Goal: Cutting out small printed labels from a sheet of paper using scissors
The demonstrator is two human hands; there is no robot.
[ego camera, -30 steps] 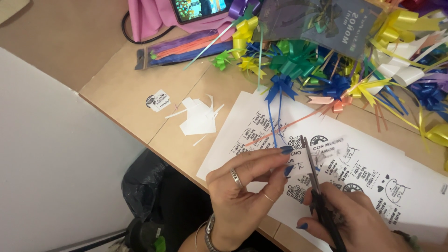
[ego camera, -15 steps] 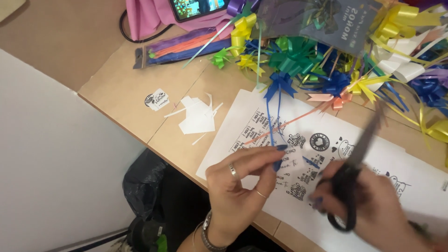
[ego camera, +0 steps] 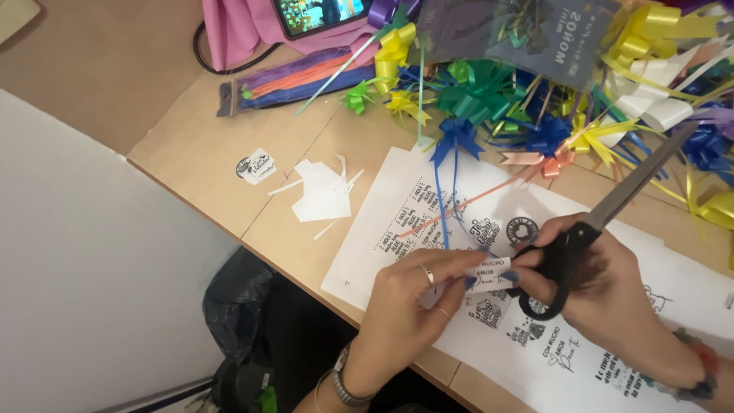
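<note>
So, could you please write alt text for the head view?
Two hands pinch a small cut-out paper label above a printed sheet; the right hand also holds black-handled scissors. Paper scraps and colourful ribbon bows lie on the wooden table.

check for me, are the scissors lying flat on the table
No, the scissors are in the right hand, blades angled up above the printed sheets.

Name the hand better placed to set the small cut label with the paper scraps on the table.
Left, probably. The left hand already pinches the small cut label, and the paper scraps lie on its side. The right hand is occupied with the scissors.
</note>
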